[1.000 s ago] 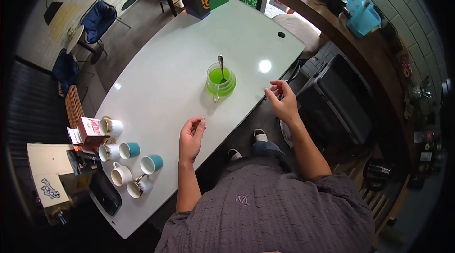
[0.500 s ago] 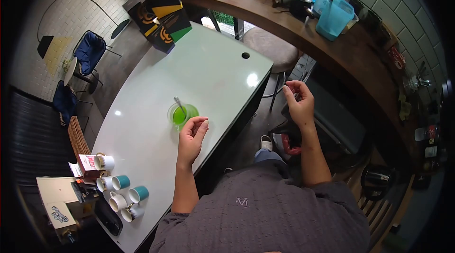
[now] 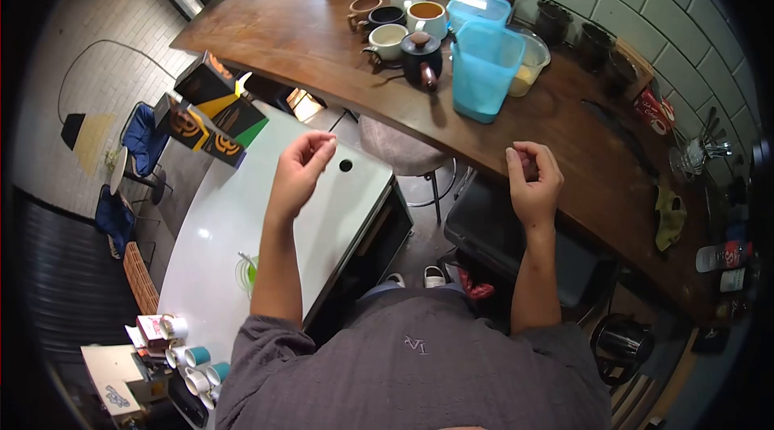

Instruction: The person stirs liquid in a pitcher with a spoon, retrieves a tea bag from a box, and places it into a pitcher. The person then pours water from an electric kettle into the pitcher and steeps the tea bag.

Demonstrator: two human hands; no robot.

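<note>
My left hand (image 3: 302,172) is raised over the white table (image 3: 222,224), its thumb and fingertips drawn together. Whether anything is between them, I cannot make out. Partly behind that forearm stands a glass of green liquid (image 3: 251,271) with a spoon in it. My right hand (image 3: 536,180) hovers by the front edge of the wooden counter (image 3: 476,144). Its fingers are loosely curled, with a gap to the thumb and nothing visible inside. Beyond it on the counter are a translucent blue pitcher (image 3: 488,71) and a dark pot with a side handle (image 3: 421,61).
Several mugs (image 3: 387,41) stand left of the pot. A clear tub (image 3: 530,67) sits behind the pitcher. Black boxes (image 3: 214,120) occupy the table's far end, and more mugs (image 3: 196,356) its near left. A round stool (image 3: 399,148) stands between table and counter.
My view has turned toward the counter. Both hands have moved that way; the left one has left the side of the green glass and is now over the table's far part.
</note>
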